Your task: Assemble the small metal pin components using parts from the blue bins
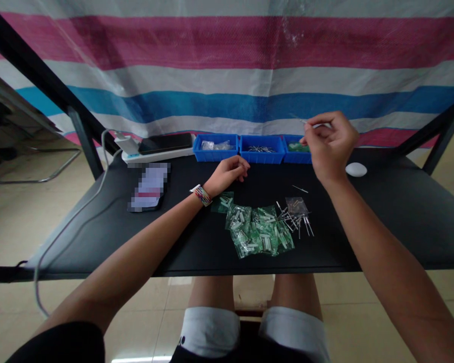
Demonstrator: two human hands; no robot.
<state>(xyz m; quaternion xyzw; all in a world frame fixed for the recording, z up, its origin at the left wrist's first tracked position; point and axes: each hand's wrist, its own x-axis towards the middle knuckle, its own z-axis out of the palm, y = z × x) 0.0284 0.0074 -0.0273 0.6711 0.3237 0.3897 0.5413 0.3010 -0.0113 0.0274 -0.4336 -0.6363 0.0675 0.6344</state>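
Observation:
My right hand [331, 143] is raised above the right blue bin, thumb and forefinger pinching a thin, pale metal pin [299, 119]. My left hand [229, 174] rests on the black table in front of the middle and left bins, its fingers curled in and nothing showing in them. Small green-tinted plastic bags [265, 237] holding white and metal pieces lie in a pile between my forearms. To their right are loose thin metal pins [293, 222] and a clear little bag [297, 205]. One single pin [300, 189] lies apart, farther back.
Three blue bins line the back: the left [215, 156] holds clear bags, the middle [261, 157] pins, the right [297, 157] green bags. A phone [149, 186], a power strip [159, 156] with another phone on it, a white cable [71, 217] and a white oval object [356, 170] are around.

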